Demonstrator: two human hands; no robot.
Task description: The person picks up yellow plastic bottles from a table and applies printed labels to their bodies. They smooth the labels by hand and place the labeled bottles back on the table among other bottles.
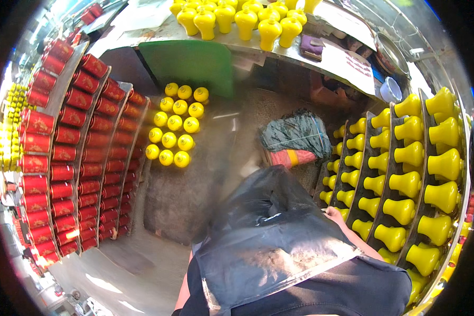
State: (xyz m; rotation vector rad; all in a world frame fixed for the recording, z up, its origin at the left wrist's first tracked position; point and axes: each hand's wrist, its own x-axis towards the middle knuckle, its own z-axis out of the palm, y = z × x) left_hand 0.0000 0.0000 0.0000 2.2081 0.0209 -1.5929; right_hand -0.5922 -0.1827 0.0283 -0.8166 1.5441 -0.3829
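While the head view looks straight down, a black plastic apron [271, 231] fills the lower middle of the picture and hides most of the body. The right hand [336, 215] shows only as a sliver at the apron's right edge, close beside the racked yellow bottles [405, 184]; whether it is open or closed cannot be told. The left hand is out of sight, though a strip of forearm shows at the lower edge.

Those yellow bottles lie on their sides in tiers on the right. A block of upright yellow bottles [175, 125] stands on the grey floor [179, 195] ahead. Red cylindrical boxes [79, 158] fill slanted shelves on the left. A metal table [279, 50] crosses the top, carrying more yellow bottles [237, 18]. Under it lean a green board [195, 63] and a dark bundled bag [295, 134].
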